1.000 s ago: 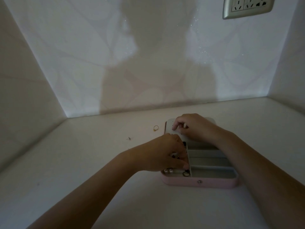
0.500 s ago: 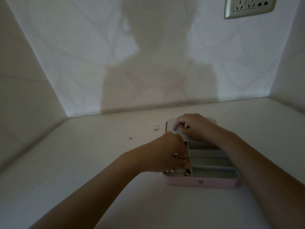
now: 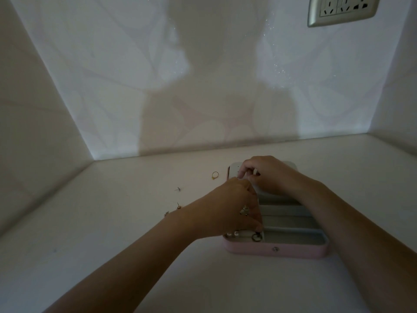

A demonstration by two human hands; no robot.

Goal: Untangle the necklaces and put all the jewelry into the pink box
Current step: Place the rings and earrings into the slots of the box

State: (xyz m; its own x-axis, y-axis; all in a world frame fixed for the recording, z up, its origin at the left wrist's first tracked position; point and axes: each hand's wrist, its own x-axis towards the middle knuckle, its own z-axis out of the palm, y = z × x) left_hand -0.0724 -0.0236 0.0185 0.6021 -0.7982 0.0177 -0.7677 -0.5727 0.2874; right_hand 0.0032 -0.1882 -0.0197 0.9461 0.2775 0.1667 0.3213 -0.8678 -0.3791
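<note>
The pink box (image 3: 277,250) lies open on the white surface, its pale lid (image 3: 232,169) folded back. My left hand (image 3: 228,211) hovers over the box's left side with curled fingers, pinching a small piece of jewelry at the lid's near edge; what it is stays hidden. Shiny jewelry (image 3: 244,210) shows under its fingers. My right hand (image 3: 268,175) curls round the lid's white earring panel, fingertips touching my left. A dark ring (image 3: 256,237) and pearl earrings (image 3: 234,233) lie in the front left compartment. No necklace is visible.
A gold ring (image 3: 215,175) lies left of the lid. Two stud earrings (image 3: 178,189) (image 3: 178,206) and a small bit (image 3: 166,213) lie further left, near my left wrist. Walls close in behind and on both sides; a socket plate (image 3: 343,9) is on the back wall.
My left hand has slid away from me along the box's left side, until its fingertips meet my right hand at the lid. My right hand has stayed on the lid.
</note>
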